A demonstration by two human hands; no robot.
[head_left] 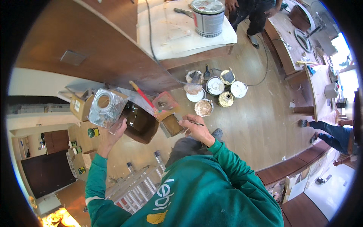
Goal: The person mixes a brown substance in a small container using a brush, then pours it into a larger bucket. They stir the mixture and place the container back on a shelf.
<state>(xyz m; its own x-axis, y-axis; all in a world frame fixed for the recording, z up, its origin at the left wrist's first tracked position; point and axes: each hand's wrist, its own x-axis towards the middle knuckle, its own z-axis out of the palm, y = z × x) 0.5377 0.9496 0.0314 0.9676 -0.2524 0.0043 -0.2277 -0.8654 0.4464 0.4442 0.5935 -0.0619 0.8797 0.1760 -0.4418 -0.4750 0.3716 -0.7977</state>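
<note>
My left hand [120, 130] is closed on the edge of a square metal tin [140, 123], dark and glossy brown inside. Its silver top [107, 108], with a round opening, is folded back beside the hand. My right hand [197, 130] is closed around a slim, dark, pen-like tool [196, 123]; its exact kind is unclear. Between the two hands, lower down, is a smaller square container [172, 125] with brown inside. Beyond it lie a reddish tray [165, 101] and a long tool with a red handle [143, 95].
Several paint buckets [215, 85] stand on the wooden floor ahead. A big paint can [208, 19] and a brush [183, 12] rest on a white-covered surface. An aluminium ladder [138, 189] is at lower left. Other people [253, 17] are ahead and at far right [334, 138].
</note>
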